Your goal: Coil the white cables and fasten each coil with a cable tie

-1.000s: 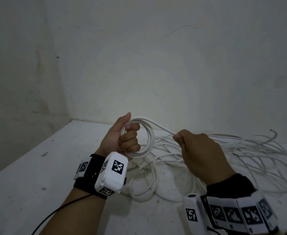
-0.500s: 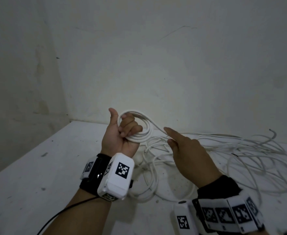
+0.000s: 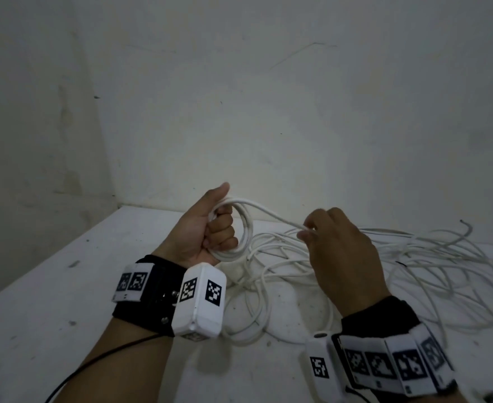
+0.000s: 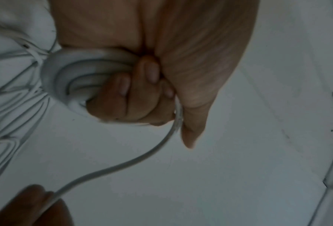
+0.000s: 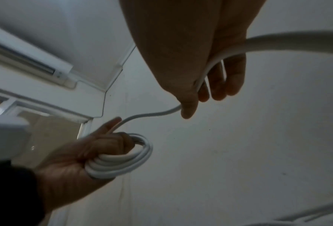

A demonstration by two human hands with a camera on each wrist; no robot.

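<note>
My left hand (image 3: pixel 210 228) grips a small coil of white cable (image 3: pixel 243 231) above the white table (image 3: pixel 65 286), fingers curled through the loops and thumb raised. The left wrist view shows the coil (image 4: pixel 72 73) packed against the curled fingers (image 4: pixel 134 94). One strand runs from the coil rightwards to my right hand (image 3: pixel 320 231), which pinches it between thumb and fingers. In the right wrist view the strand (image 5: pixel 152 114) leaves my right hand (image 5: pixel 196 94) toward the coil (image 5: pixel 123 160) in my left hand (image 5: pixel 80 156). Loose white cable (image 3: pixel 414 257) lies tangled on the table at right.
The table sits in a corner, with walls (image 3: pixel 268 112) close behind and at left. More loops of cable (image 3: pixel 256 309) lie on the table under and between my hands. A free cable end (image 3: pixel 469 225) sticks up at the far right. No cable tie is visible.
My right hand slid back along the strand to the right and pinched it again after briefly loosening. My left hand turned with the coil, thumb lifted.
</note>
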